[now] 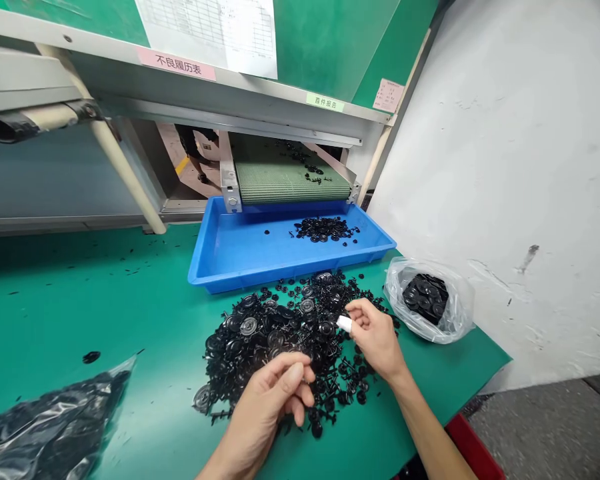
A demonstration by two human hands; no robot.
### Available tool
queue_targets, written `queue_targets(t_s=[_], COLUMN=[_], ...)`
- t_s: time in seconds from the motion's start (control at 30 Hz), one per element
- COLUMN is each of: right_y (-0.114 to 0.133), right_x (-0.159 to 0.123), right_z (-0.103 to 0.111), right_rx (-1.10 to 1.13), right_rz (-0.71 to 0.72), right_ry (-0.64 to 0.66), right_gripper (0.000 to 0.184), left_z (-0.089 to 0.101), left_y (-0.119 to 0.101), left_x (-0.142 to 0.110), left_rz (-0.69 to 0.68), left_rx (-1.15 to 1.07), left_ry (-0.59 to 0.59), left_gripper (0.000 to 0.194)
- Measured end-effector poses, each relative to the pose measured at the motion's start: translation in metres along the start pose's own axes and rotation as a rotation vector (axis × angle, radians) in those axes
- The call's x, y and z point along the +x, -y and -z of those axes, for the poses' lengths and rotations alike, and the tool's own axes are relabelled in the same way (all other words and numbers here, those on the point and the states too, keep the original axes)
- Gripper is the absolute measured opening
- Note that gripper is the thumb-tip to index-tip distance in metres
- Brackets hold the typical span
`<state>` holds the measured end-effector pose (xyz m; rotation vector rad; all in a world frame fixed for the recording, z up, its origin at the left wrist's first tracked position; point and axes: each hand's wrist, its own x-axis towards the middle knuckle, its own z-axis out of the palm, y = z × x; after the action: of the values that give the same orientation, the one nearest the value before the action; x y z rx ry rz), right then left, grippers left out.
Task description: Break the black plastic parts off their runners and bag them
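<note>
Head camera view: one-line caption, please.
Left hand and right hand over a heap of black plastic parts on a green bench by a blue tray.

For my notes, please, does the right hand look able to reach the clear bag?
Probably yes: the right hand is close to the clear plastic bag, with only the low pile of black parts between them.

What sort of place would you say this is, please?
It looks like a small-parts factory inspection station: a green mesh conveyor belt ends over a shallow blue plastic tray, and loose black plastic parts lie heaped on a green work bench.
</note>
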<state>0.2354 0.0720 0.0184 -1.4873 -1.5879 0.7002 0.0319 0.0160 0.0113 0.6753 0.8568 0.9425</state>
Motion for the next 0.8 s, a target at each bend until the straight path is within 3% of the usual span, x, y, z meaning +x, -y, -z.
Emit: queue_targets(t_s=[0.07, 0.2, 0.3, 0.47, 0.63, 0.7, 0.8], right_y=[0.008, 0.023, 0.026, 0.026, 0.035, 0.036, 0.034], right_x=[-0.017, -0.056, -0.072, -0.066, -0.055, -0.056, -0.06], right_z=[-0.01, -0.034, -0.039, -0.021, -0.008, -0.009, -0.016], right_rx=[0.146, 0.246, 0.258, 0.193, 0.125, 0.106, 0.084], right_rz=[-0.014, -0.012, 0.005, -0.002, 0.046, 0.082, 0.137], right_ry=[0.037, 0.056, 0.127, 0.325, 0.52, 0.547, 0.481], right_gripper=[0.026, 0.015, 0.015, 0.009, 0.025, 0.031, 0.022], left_z=[-0.003, -0.007, -0.007, -0.006, -0.006, -0.005, -0.002], left_y=[0.004, 0.012, 0.013, 0.007, -0.001, -0.002, -0.002], left_x=[-0.001, -0.004, -0.006, -0.008, -0.011, -0.011, -0.011], left_rz=[-0.016, -0.034, -0.036, 0.017, -0.072, -0.13, -0.171], left_rx=[0.054, 0.138, 0.202, 0.368, 0.572, 0.638, 0.681], left_ry=[0.02, 0.068, 0.047, 0.074, 0.079, 0.077, 0.06], left_gripper=[0.031, 0.035, 0.038, 0.042, 0.042, 0.042, 0.039])
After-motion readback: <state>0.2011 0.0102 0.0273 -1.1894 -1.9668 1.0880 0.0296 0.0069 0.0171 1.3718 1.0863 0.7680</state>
